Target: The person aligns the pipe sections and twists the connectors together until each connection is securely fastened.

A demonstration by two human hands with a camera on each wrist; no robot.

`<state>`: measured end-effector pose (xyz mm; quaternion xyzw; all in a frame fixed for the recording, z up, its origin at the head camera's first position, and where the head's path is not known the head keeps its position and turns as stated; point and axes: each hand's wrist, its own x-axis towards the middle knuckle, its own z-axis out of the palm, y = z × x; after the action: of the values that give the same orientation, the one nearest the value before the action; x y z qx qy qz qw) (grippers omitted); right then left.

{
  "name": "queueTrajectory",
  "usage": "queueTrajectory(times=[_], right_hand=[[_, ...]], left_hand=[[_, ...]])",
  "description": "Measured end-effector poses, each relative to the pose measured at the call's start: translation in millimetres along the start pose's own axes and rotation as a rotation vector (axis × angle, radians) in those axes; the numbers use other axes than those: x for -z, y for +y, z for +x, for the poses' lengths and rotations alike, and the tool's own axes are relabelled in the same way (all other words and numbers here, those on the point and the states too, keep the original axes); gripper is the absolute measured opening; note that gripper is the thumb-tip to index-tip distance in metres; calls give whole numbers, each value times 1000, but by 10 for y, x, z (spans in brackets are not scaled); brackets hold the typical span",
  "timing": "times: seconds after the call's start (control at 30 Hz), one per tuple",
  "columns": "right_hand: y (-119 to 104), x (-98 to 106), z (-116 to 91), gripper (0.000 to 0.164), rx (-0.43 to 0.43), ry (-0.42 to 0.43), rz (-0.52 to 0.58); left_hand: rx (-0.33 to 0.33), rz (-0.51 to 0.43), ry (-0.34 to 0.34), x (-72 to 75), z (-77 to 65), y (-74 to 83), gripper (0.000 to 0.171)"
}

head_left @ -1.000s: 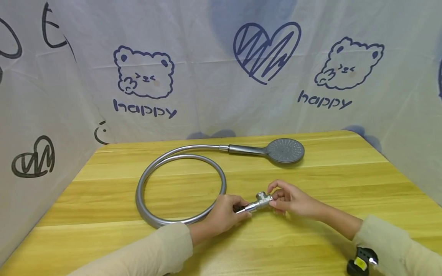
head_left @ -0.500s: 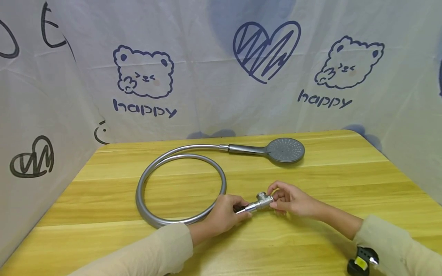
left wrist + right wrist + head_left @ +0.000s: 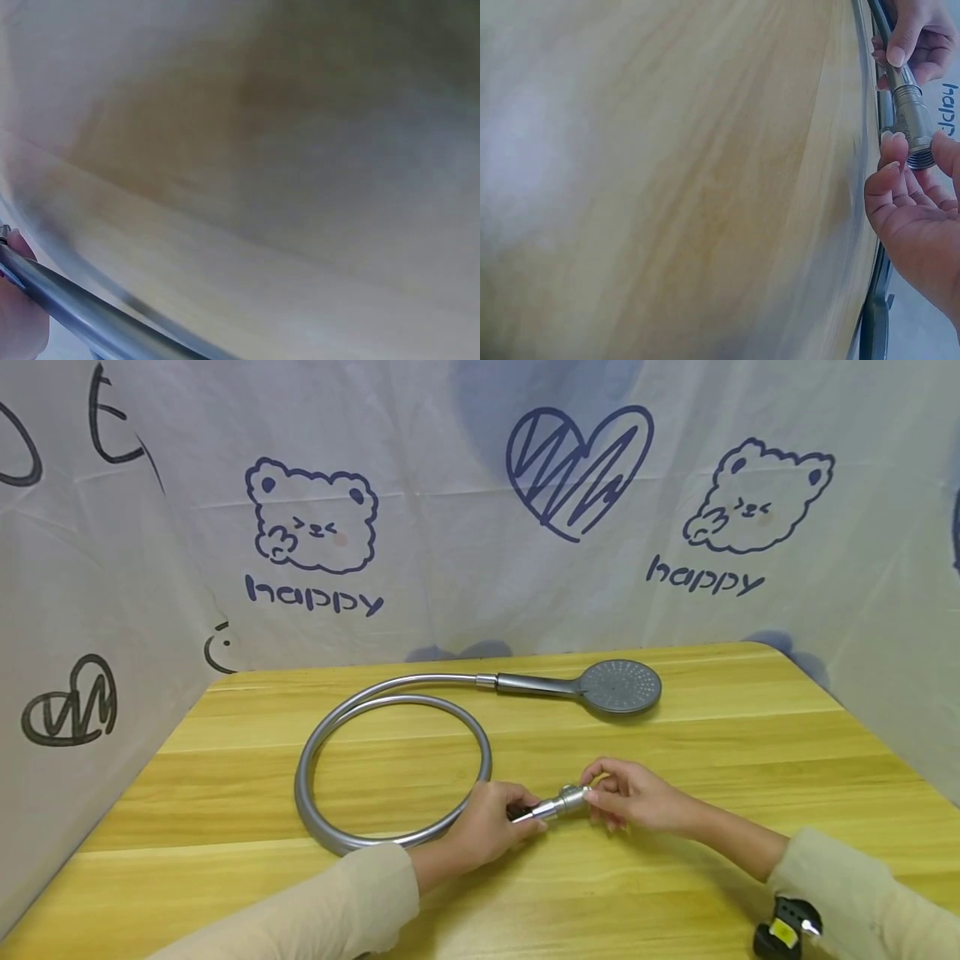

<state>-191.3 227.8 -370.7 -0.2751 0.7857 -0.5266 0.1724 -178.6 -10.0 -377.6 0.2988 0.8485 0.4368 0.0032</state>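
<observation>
My left hand (image 3: 487, 822) grips the end of a grey shower hose (image 3: 302, 785), just behind its chrome connector (image 3: 546, 810). On that connector sits a chrome pipe fitting (image 3: 573, 797) with a side outlet, and my right hand (image 3: 637, 795) pinches its far end between thumb and fingers. The right wrist view shows the fitting's open end (image 3: 921, 158), threaded inside, facing the right palm. In the left wrist view only the hose (image 3: 82, 307) and part of the left hand (image 3: 21, 319) appear, at the lower left.
The hose lies coiled in a loop on the wooden table (image 3: 187, 893) and runs to a grey shower head (image 3: 621, 687) near the back edge. Behind stands a white cloth wall (image 3: 450, 568) with drawings. A dark wrist device (image 3: 783, 931) hangs by the right sleeve.
The right fingers have turned the fitting: its side outlet, which pointed up and back, now shows foreshortened near the top. The left hand, hose and shower head stay put.
</observation>
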Motion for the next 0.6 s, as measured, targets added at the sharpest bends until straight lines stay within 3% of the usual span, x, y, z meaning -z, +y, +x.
queueTrajectory(times=[0.23, 0.37, 0.43, 0.6], right_hand=[[-17, -9, 0, 30, -60, 6, 12], [-21, -9, -13, 36, -40, -27, 53], [-14, -3, -18, 35, -2, -51, 65], [-8, -4, -19, 32, 1, -48, 48]], left_hand=[[2, -17, -9, 11, 6, 11, 14], [9, -15, -12, 13, 11, 14, 14], [14, -12, -12, 14, 12, 13, 14], [18, -6, -11, 15, 11, 12, 15]])
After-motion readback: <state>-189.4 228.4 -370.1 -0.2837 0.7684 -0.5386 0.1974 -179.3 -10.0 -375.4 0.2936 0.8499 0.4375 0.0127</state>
